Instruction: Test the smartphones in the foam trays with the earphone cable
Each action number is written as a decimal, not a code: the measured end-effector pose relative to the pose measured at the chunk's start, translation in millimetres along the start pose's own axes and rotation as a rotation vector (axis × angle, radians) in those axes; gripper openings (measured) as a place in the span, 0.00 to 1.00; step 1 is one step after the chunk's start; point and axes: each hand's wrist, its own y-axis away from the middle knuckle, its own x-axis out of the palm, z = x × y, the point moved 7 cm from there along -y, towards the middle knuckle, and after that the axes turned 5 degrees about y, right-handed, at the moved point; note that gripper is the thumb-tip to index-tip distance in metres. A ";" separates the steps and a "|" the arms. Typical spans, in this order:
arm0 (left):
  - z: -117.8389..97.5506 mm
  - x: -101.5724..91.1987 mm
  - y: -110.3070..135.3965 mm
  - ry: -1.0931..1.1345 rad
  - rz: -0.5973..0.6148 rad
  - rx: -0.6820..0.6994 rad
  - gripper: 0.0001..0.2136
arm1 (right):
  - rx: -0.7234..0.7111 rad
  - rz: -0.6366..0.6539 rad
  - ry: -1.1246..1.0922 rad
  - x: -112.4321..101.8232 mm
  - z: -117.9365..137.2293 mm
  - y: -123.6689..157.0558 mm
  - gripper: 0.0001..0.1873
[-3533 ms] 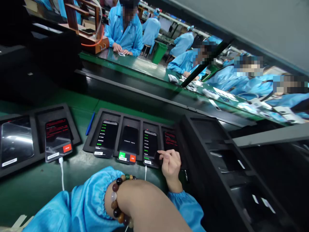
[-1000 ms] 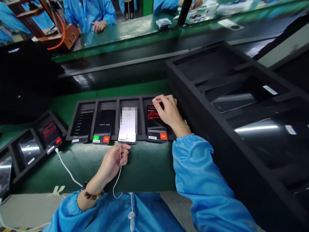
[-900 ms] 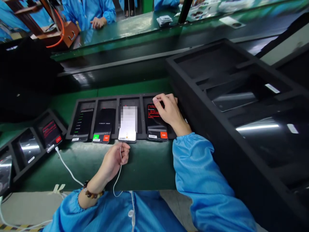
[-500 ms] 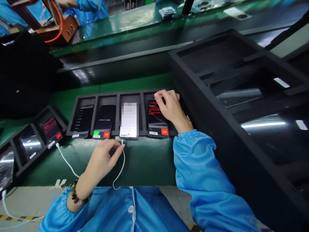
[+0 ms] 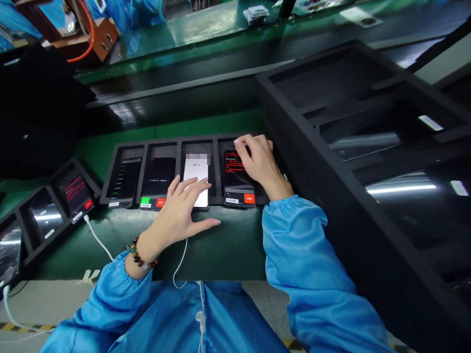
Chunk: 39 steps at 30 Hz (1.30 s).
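My left hand (image 5: 178, 213), fingers spread, is over the lower part of a phone with a white screen (image 5: 196, 169). A white cable (image 5: 180, 267) hangs below that hand; its upper end is hidden. My right hand (image 5: 259, 162) rests with curled fingers at the upper right of a phone with red text (image 5: 239, 185); what its fingers hold, if anything, is hidden. These phones lie in a black compartment tray (image 5: 179, 164), beside a phone with green and red buttons (image 5: 160, 166) and a phone with a dark list screen (image 5: 126, 181).
A large black foam tray (image 5: 316, 147) with glossy dark panels stands at the right. On the left, another phone tray (image 5: 61, 223) has a white charging cable (image 5: 97, 238) at one phone. Behind is a green bench (image 5: 191, 37), with people in blue clothing beyond.
My left hand has moved up and right from the cable plug onto the white-screen phone, its fingers spreading. That screen now shows a number. My right hand has stayed in place.
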 end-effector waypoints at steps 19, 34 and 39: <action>0.8 -11.0 23.3 -0.044 -0.074 -0.008 0.24 | -0.003 -0.017 -0.001 1.1 -0.4 0.3 0.41; 11.3 -14.2 14.4 -0.155 -0.126 -0.087 0.32 | 0.009 0.002 0.027 0.6 -0.4 -0.6 0.43; 9.3 -12.1 15.0 -0.140 -0.137 -0.072 0.34 | 0.008 0.012 0.033 0.2 0.2 -0.2 0.42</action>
